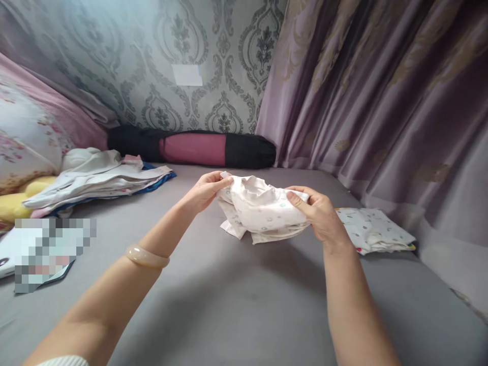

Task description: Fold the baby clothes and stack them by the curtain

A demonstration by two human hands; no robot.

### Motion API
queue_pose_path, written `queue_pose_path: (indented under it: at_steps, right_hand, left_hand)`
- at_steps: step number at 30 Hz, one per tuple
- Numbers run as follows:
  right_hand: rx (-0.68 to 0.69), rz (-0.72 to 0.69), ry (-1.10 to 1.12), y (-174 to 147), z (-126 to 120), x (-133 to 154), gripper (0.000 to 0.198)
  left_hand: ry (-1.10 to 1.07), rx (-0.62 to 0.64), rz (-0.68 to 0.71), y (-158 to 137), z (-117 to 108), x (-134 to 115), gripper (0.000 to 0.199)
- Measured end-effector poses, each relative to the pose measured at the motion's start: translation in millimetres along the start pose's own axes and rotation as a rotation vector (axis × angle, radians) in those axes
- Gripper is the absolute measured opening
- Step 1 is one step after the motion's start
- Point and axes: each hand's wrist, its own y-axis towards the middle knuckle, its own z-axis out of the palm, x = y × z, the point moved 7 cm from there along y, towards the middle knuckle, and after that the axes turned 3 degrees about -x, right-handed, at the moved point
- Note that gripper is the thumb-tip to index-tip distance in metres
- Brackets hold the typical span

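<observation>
A small white long-sleeved-looking shirt (272,213) with a faint print hangs between my two hands above the grey bed sheet (229,305). Its ribbed neckline faces up, and the lower part droops in loose folds. My left hand (209,189) pinches one shoulder of the shirt between thumb and fingers. At the opposite shoulder, my right hand (314,211) grips the cloth with the thumb on top and the fingers behind, partly hidden. A pale bangle (147,256) circles my left wrist.
Folded printed clothes (375,231) lie at the right beside the curtain (362,91). To the left are a loose clothes pile (102,178), a yellow plush item (19,198) and a blurred-out flat object (46,254). A black and maroon bolster (192,148) rests along the wall.
</observation>
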Motion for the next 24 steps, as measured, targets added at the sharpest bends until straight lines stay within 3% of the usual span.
queue_pose_path:
  at_steps: [7,13,18,24]
  right_hand:
    - [-0.041,-0.174,-0.415,-5,-16,10,0.04]
    - [-0.078,-0.361,-0.469,-11,-13,28,0.032]
    - [-0.068,-0.36,-0.477,-14,0,37,0.033]
    - [0.062,-0.394,-0.426,-13,18,69,0.03]
  left_hand:
    - [0.184,0.065,0.007,-7,1,-12,0.035]
    - [0.279,0.085,0.062,-22,-6,-41,0.032]
    - [0.396,0.025,0.175,-46,-20,-80,0.024]
    - [0.484,-0.09,0.3,-79,-34,-125,0.013]
